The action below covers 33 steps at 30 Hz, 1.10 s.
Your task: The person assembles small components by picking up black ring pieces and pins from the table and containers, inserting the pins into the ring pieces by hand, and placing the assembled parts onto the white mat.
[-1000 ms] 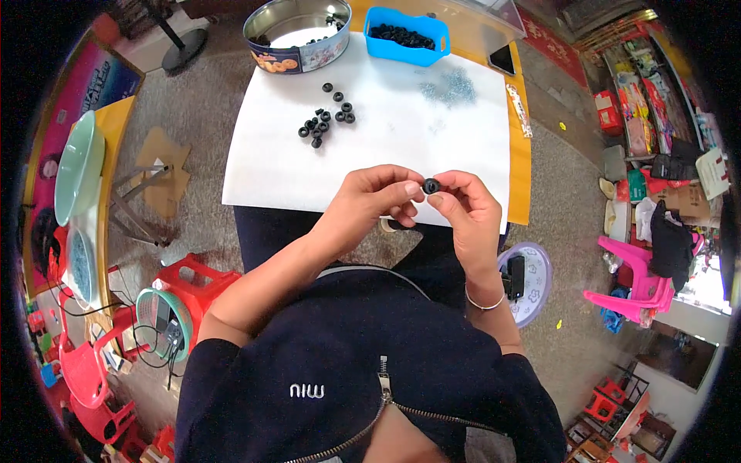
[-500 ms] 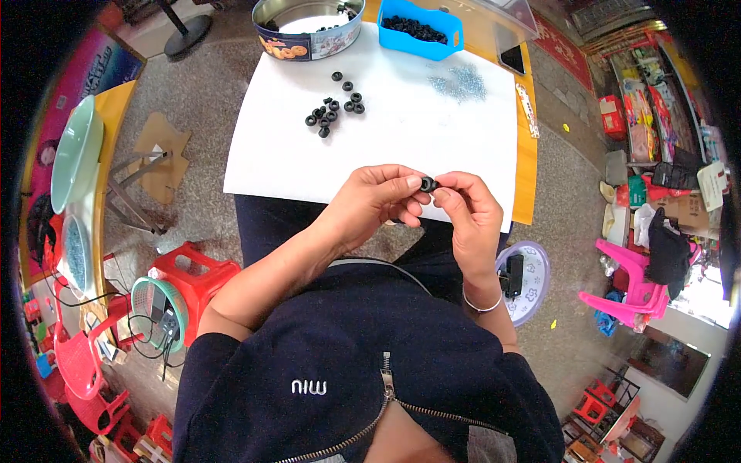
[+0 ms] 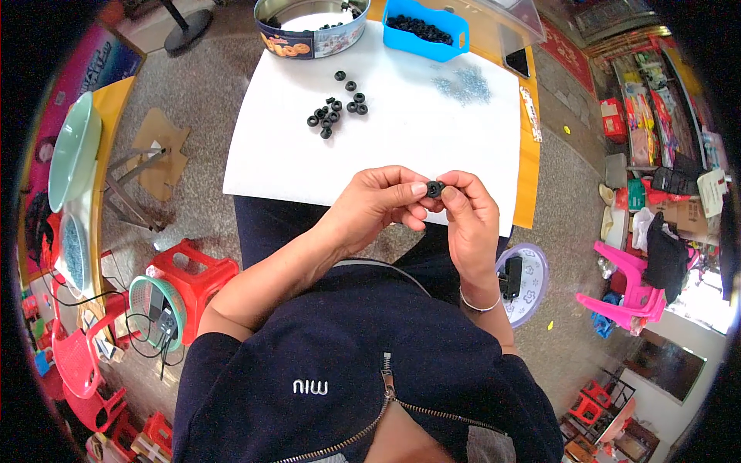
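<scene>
Over table's near edge, both hands pinching black ring

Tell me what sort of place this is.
Likely a small home or shopfront workshop for piecework. Both hands, left hand and right hand, pinch a small black ring over a white table; loose black rings, a blue bin and red plastic stools surround it.

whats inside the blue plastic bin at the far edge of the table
The blue bin holds a heap of small black rings, the same kind as the one pinched between the left hand and right hand. The bin's bottom is covered by the heap.
</scene>
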Each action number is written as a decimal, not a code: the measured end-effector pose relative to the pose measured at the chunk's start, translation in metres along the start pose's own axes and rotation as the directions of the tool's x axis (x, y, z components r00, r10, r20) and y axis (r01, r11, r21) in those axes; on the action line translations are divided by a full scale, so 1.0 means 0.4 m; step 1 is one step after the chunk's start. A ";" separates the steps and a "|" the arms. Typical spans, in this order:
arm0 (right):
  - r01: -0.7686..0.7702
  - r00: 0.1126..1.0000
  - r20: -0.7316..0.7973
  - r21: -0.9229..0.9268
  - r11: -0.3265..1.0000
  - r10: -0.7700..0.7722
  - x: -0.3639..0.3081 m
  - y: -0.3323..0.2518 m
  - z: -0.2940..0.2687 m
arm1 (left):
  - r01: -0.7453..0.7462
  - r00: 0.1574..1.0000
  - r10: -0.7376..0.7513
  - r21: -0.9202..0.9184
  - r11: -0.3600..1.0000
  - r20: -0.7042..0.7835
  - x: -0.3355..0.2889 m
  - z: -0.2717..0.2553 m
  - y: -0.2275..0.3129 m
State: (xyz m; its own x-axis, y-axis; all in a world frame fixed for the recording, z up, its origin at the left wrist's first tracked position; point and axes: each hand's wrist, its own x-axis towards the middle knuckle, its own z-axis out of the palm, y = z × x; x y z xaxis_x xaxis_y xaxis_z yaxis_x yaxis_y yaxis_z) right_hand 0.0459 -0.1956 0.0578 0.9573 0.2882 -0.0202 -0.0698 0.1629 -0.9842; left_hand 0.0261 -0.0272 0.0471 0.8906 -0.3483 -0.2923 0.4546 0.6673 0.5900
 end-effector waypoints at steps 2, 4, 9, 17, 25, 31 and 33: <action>-0.016 1.000 0.002 0.027 1.000 0.016 0.004 0.004 0.001 | -0.019 1.000 0.019 0.010 1.000 -0.003 0.004 -0.003 -0.001; -0.003 1.000 -0.015 -0.067 0.998 0.002 0.006 0.003 0.002 | -0.011 1.000 0.011 0.024 1.000 -0.007 0.011 -0.007 0.000; -0.084 0.996 0.030 -0.146 0.986 0.090 0.009 -0.009 0.011 | 0.015 0.998 -0.013 0.031 0.999 -0.069 0.015 -0.026 -0.010; -0.094 0.992 0.058 -0.215 0.972 0.109 0.123 0.021 -0.029 | 0.052 0.983 -0.038 0.073 0.996 -0.180 0.008 -0.068 -0.003; 0.295 0.895 -0.068 -0.651 0.699 -0.441 0.639 -0.121 -0.105 | 0.035 0.970 -0.011 0.098 0.995 -0.241 -0.027 -0.094 0.025; 0.249 0.872 -0.069 -0.790 0.560 -0.485 0.902 -0.145 -0.133 | 0.008 0.967 0.014 0.085 0.996 -0.255 -0.018 -0.097 0.046; 0.316 0.825 -0.033 -0.801 0.508 -0.565 0.870 -0.137 -0.091 | -0.019 0.958 0.044 0.090 0.996 -0.284 -0.028 -0.113 0.059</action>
State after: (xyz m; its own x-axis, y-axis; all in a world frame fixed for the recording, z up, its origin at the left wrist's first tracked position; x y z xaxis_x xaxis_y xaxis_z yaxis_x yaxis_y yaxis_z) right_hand 0.3931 -0.1387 0.0984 0.8382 0.1145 0.5331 0.4914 -0.5823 -0.6476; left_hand 0.0272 0.0222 0.0303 0.8758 -0.1171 -0.4682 0.4350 0.6117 0.6607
